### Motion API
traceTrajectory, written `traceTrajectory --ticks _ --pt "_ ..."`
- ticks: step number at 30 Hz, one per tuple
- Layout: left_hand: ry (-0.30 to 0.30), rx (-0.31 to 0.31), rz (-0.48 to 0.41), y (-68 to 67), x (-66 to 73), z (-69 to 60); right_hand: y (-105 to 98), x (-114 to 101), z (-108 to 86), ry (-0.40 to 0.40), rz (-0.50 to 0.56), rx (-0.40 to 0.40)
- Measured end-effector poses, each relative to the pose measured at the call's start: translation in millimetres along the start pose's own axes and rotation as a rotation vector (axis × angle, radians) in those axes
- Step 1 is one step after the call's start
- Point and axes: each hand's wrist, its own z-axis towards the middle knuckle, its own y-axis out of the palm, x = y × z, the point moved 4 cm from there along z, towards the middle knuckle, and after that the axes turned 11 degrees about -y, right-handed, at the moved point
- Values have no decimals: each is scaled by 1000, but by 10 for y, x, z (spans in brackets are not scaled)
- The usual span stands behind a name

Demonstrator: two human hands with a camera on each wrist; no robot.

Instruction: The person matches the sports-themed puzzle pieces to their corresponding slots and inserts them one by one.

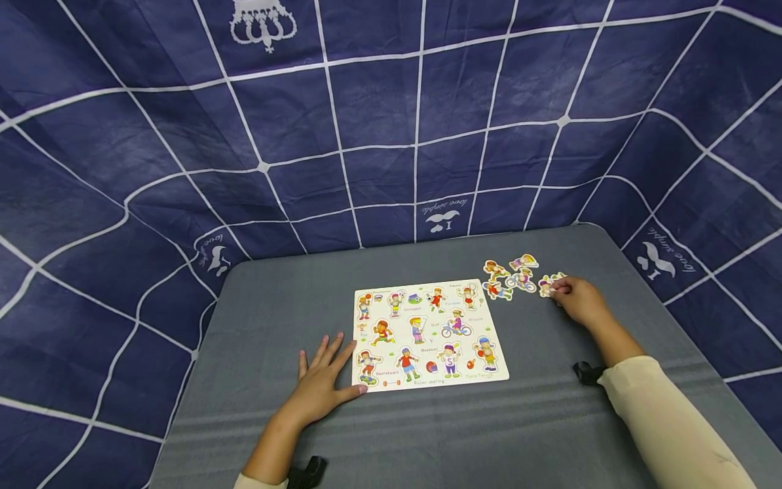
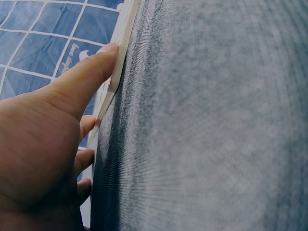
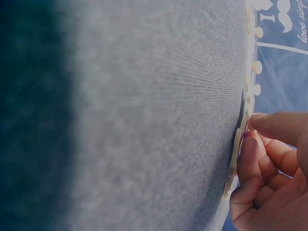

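A pale puzzle board [image 1: 397, 346] with printed sports figures lies on the grey table. The left hand [image 1: 318, 394] rests at its lower left corner, fingers spread and straight, the thumb on the board's edge [image 2: 118, 67]. Right of the board, the right hand [image 1: 579, 299] pinches a small figure piece [image 1: 546, 286] between thumb and fingers, at table level. In the right wrist view the fingers of the right hand [image 3: 250, 126] are curled in around a thin piece [image 3: 236, 154]; its picture is hidden there.
Several loose figure pieces, among them a cyclist [image 1: 521, 280] and a blue-capped figure [image 1: 497, 291], lie together between the board and the right hand. Grey cloth covers the table [image 1: 293, 292]. Dark blue curtains [image 1: 379, 109] with white lines stand behind and at both sides.
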Motion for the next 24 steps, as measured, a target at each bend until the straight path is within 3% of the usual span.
traceTrajectory --ticks 24 --pt "-1 -2 -8 -2 3 -1 -5 -145 -187 11 71 94"
